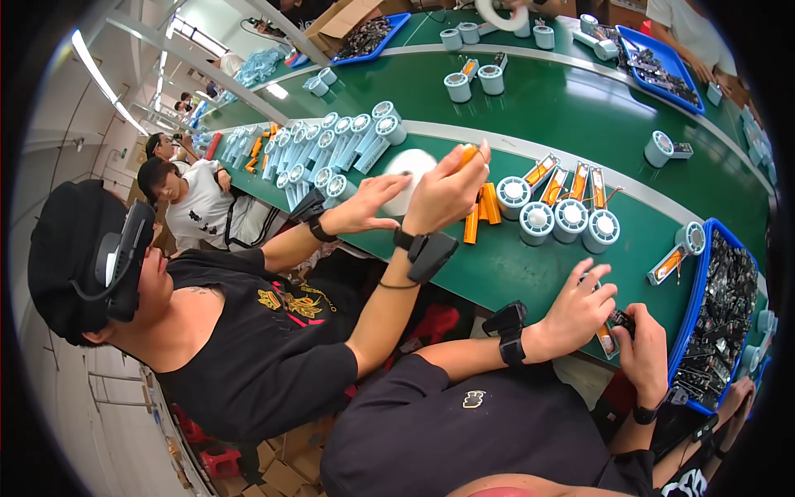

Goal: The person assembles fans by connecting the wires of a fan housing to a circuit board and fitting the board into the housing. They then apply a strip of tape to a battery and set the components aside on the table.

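My left hand (573, 312) is bent over the near edge of the green bench, fingers curled and partly spread. From beneath it juts the open handle of a handheld fan (607, 340), with orange inside; its head is hidden by my hand. Close beside, my right hand (644, 348) pinches a small black part (620, 320) against the fan's handle. Beyond my hands, several light-blue fans (570, 217) with opened handles and orange batteries lie together. Another opened fan (689, 238) rests to the right, next to a blue tray (706, 282).
The tray holds many small black parts (719, 311). On my left, a co-worker (224, 331) holds an orange piece over the bench, near a white roll (411, 174). Rows of fans (319, 145) stand farther left. Beyond a pale rail runs a green belt (571, 124) carrying fans.
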`<action>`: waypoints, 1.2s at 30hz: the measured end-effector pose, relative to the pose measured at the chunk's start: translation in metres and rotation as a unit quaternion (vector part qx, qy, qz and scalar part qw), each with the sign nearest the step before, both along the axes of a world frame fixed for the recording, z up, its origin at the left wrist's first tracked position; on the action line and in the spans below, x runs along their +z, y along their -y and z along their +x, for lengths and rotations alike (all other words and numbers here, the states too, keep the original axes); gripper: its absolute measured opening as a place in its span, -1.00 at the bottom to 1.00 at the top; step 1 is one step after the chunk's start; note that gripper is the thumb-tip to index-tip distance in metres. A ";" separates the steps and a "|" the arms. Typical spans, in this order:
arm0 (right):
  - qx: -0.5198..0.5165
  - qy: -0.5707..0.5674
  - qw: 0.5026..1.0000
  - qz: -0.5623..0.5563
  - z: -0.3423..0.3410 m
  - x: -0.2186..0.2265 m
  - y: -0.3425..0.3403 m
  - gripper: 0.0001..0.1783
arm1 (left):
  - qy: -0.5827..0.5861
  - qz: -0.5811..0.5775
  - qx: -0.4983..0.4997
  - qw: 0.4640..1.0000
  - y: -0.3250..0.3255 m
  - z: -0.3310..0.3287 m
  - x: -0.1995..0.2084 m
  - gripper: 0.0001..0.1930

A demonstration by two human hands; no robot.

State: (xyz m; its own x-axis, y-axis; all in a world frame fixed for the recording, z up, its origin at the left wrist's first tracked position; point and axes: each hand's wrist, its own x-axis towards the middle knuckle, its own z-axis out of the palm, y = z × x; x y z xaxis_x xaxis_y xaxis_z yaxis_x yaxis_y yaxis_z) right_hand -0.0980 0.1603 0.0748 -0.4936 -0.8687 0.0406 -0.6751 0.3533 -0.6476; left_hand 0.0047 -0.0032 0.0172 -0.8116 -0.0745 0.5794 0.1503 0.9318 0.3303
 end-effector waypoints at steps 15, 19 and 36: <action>0.103 -0.248 0.963 0.011 -0.001 0.014 0.018 -0.80 | 0.036 -0.002 -0.057 0.998 0.024 0.004 0.003 -0.86; 0.023 -0.234 0.966 0.109 -0.002 -0.004 0.026 -0.85 | 0.045 0.056 -0.062 0.995 0.023 0.004 0.009 -0.83; 0.077 0.008 0.995 0.065 -0.013 0.008 0.024 -0.78 | -0.026 0.053 -0.008 0.998 0.016 -0.007 -0.012 -0.84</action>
State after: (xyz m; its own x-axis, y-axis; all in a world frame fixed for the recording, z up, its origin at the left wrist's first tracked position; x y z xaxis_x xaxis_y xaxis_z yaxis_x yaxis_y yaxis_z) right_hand -0.1108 0.1368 0.0830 -0.3543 -0.9314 -0.0841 -0.7176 0.3284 -0.6142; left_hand -0.0022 -0.0193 0.0051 -0.7823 -0.1254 0.6102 0.1842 0.8892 0.4188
